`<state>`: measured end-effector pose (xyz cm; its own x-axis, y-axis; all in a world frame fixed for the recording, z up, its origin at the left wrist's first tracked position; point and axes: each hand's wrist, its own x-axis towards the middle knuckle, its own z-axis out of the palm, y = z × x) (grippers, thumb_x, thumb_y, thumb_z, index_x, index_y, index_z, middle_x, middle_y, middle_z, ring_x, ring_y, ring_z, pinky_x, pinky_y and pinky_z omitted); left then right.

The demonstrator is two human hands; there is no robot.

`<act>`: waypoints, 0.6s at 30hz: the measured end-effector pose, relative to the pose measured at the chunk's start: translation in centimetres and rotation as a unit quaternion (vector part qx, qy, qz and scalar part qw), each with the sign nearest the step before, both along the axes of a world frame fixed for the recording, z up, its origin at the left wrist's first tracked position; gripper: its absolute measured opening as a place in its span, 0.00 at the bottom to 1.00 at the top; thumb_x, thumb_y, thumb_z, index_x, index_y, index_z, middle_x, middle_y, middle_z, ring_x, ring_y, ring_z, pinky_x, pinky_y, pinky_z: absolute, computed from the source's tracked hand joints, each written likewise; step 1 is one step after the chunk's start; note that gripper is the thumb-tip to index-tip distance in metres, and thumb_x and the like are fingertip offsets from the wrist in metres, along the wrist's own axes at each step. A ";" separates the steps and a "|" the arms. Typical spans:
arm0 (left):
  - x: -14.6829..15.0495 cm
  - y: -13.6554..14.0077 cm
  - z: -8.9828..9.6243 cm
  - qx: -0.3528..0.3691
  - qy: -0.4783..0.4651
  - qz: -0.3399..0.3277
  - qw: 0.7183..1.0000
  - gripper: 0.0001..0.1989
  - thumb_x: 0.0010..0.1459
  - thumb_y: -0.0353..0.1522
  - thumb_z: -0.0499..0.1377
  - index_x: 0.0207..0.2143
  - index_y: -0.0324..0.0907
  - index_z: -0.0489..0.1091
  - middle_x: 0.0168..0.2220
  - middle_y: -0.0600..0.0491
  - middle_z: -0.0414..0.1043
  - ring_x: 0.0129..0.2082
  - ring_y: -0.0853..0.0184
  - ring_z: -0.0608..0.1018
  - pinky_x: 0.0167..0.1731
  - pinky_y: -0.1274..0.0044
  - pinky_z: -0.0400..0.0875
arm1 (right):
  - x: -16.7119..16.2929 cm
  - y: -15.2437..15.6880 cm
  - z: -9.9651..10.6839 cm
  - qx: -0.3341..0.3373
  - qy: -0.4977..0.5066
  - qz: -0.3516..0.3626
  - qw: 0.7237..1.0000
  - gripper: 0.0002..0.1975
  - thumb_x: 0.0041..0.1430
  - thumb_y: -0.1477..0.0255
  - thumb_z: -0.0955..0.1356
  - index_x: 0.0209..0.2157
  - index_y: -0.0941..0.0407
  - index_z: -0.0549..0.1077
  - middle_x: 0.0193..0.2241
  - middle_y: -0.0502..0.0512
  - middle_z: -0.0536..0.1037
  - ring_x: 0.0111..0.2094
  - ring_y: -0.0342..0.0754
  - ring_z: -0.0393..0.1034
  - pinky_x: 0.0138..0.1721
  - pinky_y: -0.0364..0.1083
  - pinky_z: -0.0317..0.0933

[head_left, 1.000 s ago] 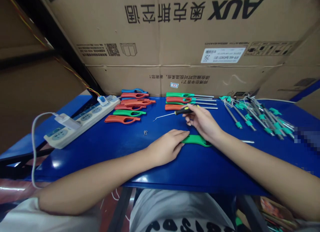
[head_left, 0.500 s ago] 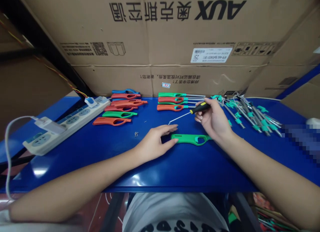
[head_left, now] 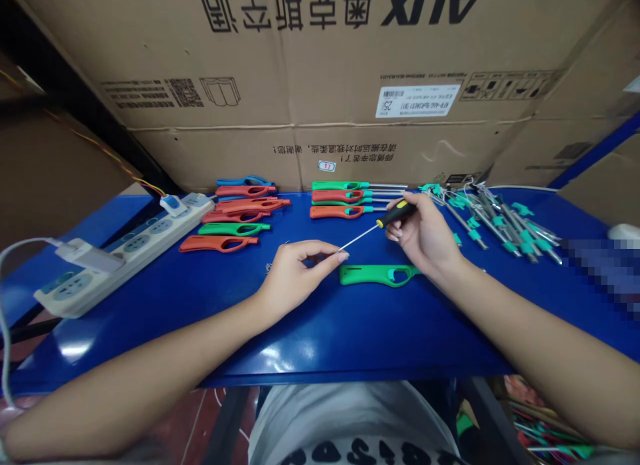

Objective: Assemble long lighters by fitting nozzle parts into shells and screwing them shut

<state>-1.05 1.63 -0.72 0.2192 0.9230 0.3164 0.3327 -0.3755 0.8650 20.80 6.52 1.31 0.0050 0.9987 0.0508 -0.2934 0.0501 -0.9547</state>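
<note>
My right hand [head_left: 425, 231] is wrapped around the black and yellow handle of a screwdriver [head_left: 397, 213], whose thin shaft slopes down to the left. At the shaft's end, the thumb and fingers of my left hand [head_left: 295, 275] are pinched around the tip; anything small between them is hidden. Just below the shaft a green lighter [head_left: 370, 275] with a teal trigger lies flat on the blue table [head_left: 310, 338], touched by neither set of fingers. Its right end is behind my right wrist. Small metal screws [head_left: 269, 268] lie partly hidden behind my left hand.
Orange, green and blue lighter shells [head_left: 220, 243] lie stacked at left, near a white power strip [head_left: 125, 251]. Lighters with metal tubes [head_left: 337, 212] lie at the back. A heap of metal tubes with teal parts [head_left: 500, 225] is at right. A cardboard wall [head_left: 250, 131] stands behind.
My left hand has left the green lighter and moved slightly left, its fingers closing around the screwdriver's tip. My right hand still holds the screwdriver, nearly in place. The view has shifted slightly.
</note>
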 end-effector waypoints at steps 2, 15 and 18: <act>-0.1 0.1 0.0 0.005 0.005 0.003 1.000 0.09 0.58 0.38 0.67 0.35 0.42 0.82 0.35 0.52 0.84 0.34 0.64 0.83 0.37 0.75 0.76 | 0.2 0.1 0.0 0.011 -0.011 0.002 1.000 0.13 0.54 0.58 0.68 0.26 0.54 0.70 0.16 0.45 0.60 0.18 0.41 0.54 0.19 0.43 0.52; -0.2 0.2 -0.2 0.029 0.020 -0.028 0.999 0.07 0.60 0.37 0.66 0.35 0.42 0.82 0.35 0.53 0.84 0.35 0.65 0.83 0.36 0.77 0.74 | 0.1 0.3 -0.2 0.011 0.015 0.001 1.000 0.14 0.57 0.61 0.69 0.24 0.55 0.70 0.14 0.45 0.62 0.16 0.40 0.55 0.18 0.42 0.53; -0.2 0.1 -0.1 0.024 0.029 -0.030 0.999 0.07 0.60 0.36 0.66 0.34 0.42 0.82 0.34 0.53 0.84 0.33 0.65 0.82 0.34 0.77 0.74 | 0.2 0.4 -0.1 0.054 -0.024 -0.016 0.998 0.15 0.57 0.59 0.71 0.24 0.55 0.72 0.15 0.46 0.63 0.16 0.40 0.57 0.18 0.42 0.53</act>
